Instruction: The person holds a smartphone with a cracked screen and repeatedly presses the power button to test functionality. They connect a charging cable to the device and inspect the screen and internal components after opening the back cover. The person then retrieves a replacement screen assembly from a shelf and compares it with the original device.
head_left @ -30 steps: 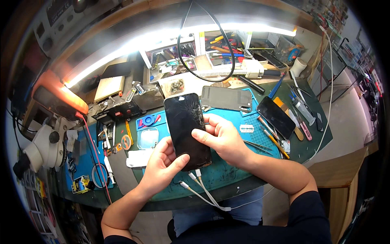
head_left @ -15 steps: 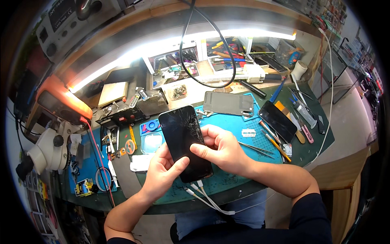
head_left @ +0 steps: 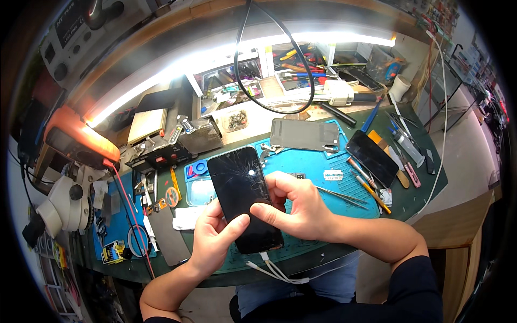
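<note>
A smartphone [head_left: 237,188] with a cracked, dark screen is held up over the blue mat, its top tilted slightly left. My left hand [head_left: 215,234] grips its lower left edge, the thumb on the glass. On the other side my right hand [head_left: 296,204] is closed around the right edge, its thumb resting on the lower screen. The fingers behind the phone are partly hidden. A white charging cable [head_left: 267,261] is plugged into the bottom end, and its other loose connectors hang beside it.
Beyond the phone lies a grey phone panel [head_left: 304,134]. Further right are another dark phone [head_left: 372,158], tweezers [head_left: 344,198], a razor blade [head_left: 333,175] and a syringe [head_left: 410,151]. An orange multimeter [head_left: 81,139] stands at the left, near a white microscope part [head_left: 63,202]. A black cable loop [head_left: 311,70] hangs above.
The phone has come slightly lower and nearer to me, still in both hands. A bright reflection now shows on its screen. A small dark part on the mat has come into sight.
</note>
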A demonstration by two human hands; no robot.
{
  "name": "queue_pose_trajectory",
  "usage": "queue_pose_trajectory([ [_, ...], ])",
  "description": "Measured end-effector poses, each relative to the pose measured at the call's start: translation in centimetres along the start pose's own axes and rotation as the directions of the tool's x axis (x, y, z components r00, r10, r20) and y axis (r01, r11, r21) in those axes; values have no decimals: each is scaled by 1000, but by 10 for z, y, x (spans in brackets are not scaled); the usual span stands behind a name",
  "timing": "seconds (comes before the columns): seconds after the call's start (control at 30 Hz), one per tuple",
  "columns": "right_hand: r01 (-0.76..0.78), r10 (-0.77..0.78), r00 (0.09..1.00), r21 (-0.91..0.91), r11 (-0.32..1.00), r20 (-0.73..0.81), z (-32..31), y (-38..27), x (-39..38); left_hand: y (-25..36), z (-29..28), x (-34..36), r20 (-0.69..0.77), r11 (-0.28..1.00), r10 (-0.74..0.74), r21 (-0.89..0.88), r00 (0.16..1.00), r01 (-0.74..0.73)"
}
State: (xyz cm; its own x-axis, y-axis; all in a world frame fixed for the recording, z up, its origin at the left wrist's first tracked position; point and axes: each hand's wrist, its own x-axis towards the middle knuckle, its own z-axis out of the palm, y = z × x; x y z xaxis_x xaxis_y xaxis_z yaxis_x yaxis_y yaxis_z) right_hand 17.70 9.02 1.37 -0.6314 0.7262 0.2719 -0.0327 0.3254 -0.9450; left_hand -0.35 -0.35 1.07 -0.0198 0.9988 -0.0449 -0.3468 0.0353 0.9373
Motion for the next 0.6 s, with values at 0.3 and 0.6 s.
queue_pose_trajectory([
  [0.3,-13,13,1000,21,1000,6,0,0,1,0,-1,0,-5,1000,-30,-8,1000,30],
  [0.6,-62,62,998,28,998,-5,0,-2,2,0,0,1,-7,1000,-21,14,1000,21],
])
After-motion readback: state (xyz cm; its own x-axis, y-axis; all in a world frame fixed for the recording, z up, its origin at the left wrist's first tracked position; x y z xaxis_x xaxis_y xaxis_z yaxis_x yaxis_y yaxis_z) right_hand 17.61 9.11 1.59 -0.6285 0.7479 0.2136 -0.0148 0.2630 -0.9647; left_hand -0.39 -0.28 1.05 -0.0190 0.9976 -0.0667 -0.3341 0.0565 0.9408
